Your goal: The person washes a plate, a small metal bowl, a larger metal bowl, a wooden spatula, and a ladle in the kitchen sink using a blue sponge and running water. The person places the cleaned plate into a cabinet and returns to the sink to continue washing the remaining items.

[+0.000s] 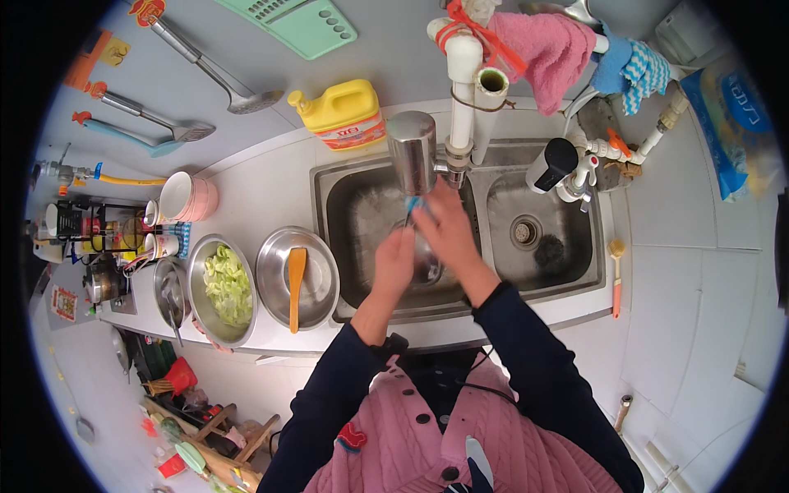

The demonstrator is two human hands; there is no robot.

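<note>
Over the left basin of a steel double sink (362, 271), both my hands are close together below a shiny metal cylinder on the tap pipe. My left hand (396, 256) is curled near a dark, thin handle; whether it grips it cannot be told. My right hand (449, 225) is blurred, fingers spread, beside a small blue cloth or sponge (415, 203). Beneath them a roundish metal utensil (428, 268) shows partly in the basin. Left of the sink, a steel bowl (269, 280) holds a wooden spatula (297, 283), next to a steel bowl of chopped green vegetable (228, 286).
A yellow detergent jug (345, 114) stands behind the sink. White pipes (462, 92) with hanging cloths rise at the back. The right basin holds a dark scourer (548, 250). A brush (616, 277) lies right of it. Pink bowls (185, 197) are stacked at the left.
</note>
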